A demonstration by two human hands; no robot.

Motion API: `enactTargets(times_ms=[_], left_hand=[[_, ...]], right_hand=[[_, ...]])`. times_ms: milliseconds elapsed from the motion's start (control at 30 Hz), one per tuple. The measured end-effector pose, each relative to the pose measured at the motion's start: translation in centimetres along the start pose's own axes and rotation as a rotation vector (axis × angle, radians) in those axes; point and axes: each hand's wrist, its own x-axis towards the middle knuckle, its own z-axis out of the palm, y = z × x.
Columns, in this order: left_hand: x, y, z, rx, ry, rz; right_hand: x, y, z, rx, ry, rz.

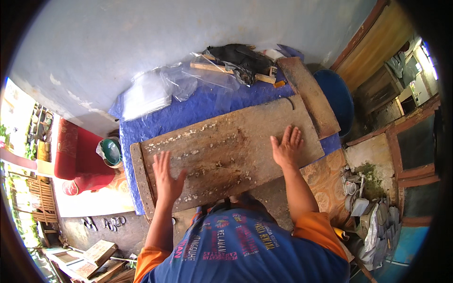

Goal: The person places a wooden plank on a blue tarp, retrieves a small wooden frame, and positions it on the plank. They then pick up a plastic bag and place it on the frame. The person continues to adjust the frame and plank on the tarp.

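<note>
A worn wooden board [264, 118] lies slantwise before me, with pale crumbs and flakes scattered over its left and middle parts. Over its left end is my left hand [167, 181], fingers stretched and thumb apart, with nothing in it. My right hand [287, 147] is spread near the board's right end, also holding nothing. Whether the palms press on the wood or hover just above it, I cannot tell. A short dark curved piece [289, 102] lies on the board beyond my right hand. A raised wooden strip [142, 177] edges the board's left end.
A blue sheet [155, 123] covers the table under the board. Clear plastic sheets [148, 96], a black plastic bag [240, 59] and wooden pieces [212, 68] lie along the wall. Another plank [311, 96] and a blue barrel [337, 96] stand right; a red armchair [89, 151] is left.
</note>
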Motion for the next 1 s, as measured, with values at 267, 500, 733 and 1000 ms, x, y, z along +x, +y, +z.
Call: enactTargets(times_ms=[267, 500, 733, 1000], left_hand=[[4.4, 5.9, 8.1, 0.203, -0.238, 0.192], [0.6, 11.4, 9.3, 0.126, -0.627, 0.777], [0.3, 11.7, 6.4, -0.774, -1.133, 0.447], [-2.4, 7.8, 3.4, -1.158, -1.104, -0.039]], right_hand=[[-9.8, 11.3, -0.2, 0.076, -0.039, 0.314], [-13.9, 19.6, 5.2, 0.395, -0.072, 0.593], [-7.1, 22.9, 5.6, 0.771, 0.201, 0.572], [6.2, 25.8, 1.6, 0.754, 0.571, 0.542]])
